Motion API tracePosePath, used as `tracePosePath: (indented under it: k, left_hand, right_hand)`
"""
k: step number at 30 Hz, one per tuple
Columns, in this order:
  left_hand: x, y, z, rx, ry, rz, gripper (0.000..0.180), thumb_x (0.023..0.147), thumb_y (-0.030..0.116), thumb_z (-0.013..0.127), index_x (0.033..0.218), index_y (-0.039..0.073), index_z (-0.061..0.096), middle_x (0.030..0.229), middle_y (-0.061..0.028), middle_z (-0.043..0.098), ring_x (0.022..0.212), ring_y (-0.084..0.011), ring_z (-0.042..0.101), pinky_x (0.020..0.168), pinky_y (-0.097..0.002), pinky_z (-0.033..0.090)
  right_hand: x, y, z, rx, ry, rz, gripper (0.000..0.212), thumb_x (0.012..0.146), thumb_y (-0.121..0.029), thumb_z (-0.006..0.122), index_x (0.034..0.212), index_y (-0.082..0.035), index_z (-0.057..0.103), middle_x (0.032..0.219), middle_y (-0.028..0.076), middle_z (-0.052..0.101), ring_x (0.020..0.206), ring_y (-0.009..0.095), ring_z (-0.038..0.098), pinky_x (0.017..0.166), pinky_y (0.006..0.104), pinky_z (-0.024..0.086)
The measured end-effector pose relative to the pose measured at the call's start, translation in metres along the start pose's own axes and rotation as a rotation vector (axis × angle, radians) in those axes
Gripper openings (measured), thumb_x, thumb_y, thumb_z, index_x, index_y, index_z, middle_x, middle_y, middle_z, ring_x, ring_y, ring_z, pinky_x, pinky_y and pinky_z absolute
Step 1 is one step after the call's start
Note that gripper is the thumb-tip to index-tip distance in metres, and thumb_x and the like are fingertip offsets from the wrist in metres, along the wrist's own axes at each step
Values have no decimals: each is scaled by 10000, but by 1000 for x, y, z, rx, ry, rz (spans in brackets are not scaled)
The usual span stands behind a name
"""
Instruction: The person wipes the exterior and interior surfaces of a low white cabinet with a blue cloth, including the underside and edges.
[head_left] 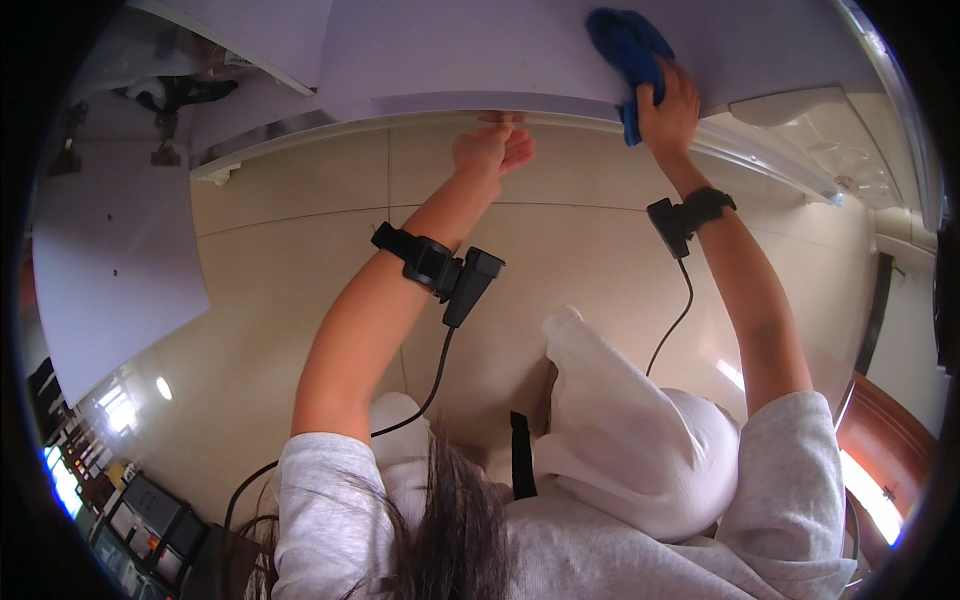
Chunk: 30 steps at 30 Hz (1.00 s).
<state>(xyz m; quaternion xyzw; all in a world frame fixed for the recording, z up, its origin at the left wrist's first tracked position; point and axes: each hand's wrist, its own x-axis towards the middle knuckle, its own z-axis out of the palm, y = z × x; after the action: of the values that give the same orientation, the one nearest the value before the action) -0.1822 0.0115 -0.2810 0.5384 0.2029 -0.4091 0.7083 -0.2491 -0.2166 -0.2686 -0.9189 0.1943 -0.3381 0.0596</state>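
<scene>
My right hand (671, 108) grips a crumpled blue cloth (630, 48) and presses it on the pale lavender cabinet surface (450, 55) at the upper right. One end of the cloth hangs past the front edge beside my thumb. Farther left, my left hand (488, 150) is at the cabinet's front edge (420, 104), its fingertips close to or touching it. Its fingers are loosely bent and apart, with nothing seen in them. Each forearm wears a black strap with a small black device, the left one (440, 268) and the right one (690, 218), and a cable runs from each.
An open pale cabinet door (115, 270) on dark hinges stands at the left. Clear plastic and a dark item (185, 92) lie inside behind it. Beige floor tiles (290, 290) spread below. A dark drawer rack (150, 515) stands lower left, and a reddish-brown wooden piece (885, 440) lower right.
</scene>
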Motion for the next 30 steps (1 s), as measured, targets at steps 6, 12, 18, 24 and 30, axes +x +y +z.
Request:
tracePosePath:
  k: [6, 12, 18, 24, 30]
  left_hand:
    - [-13, 1, 22, 760, -202, 192, 278, 784, 301, 583, 783, 24, 557, 822, -103, 603, 719, -190, 597, 595, -308, 505]
    - [-22, 15, 23, 1492, 30, 1340, 354, 716, 353, 626, 894, 60, 542, 957, -98, 523, 1050, -229, 422, 885, -441, 293]
    - [-3, 8, 13, 1500, 288, 1335, 689, 706, 454, 577, 1187, 17, 347, 1251, -148, 327, 1239, -271, 213, 1001, -506, 57]
    - [0, 0, 26, 1466, 364, 1240, 810, 714, 453, 537, 1290, -4, 198, 1316, -156, 246, 1275, -264, 148, 1003, -518, 17]
    - [-2, 2, 25, 1486, 351, 1242, 824, 711, 431, 542, 1308, 19, 151, 1318, -159, 237, 1272, -262, 151, 1004, -518, 13]
  right_hand:
    - [0, 1, 1, -1, 10, -11, 404, 733, -275, 461, 1105, -129, 514, 1120, 127, 482, 1053, 319, 430, 909, 440, 310]
    - [0, 1, 0, 8, 4, 9, 406, 731, -280, 464, 1110, -142, 510, 1127, 123, 476, 1068, 316, 416, 921, 438, 300]
    - [0, 1, 1, -12, 8, 9, 404, 730, -284, 463, 1108, -148, 511, 1128, 119, 476, 1062, 318, 421, 920, 438, 301]
    - [-1, 1, 2, -7, 16, 2, 404, 730, -284, 464, 1111, -157, 508, 1127, 115, 477, 1049, 316, 430, 911, 436, 308]
    - [0, 2, 2, -19, 33, -7, 396, 728, -280, 467, 1102, -158, 516, 1119, 111, 483, 1034, 307, 442, 904, 428, 315]
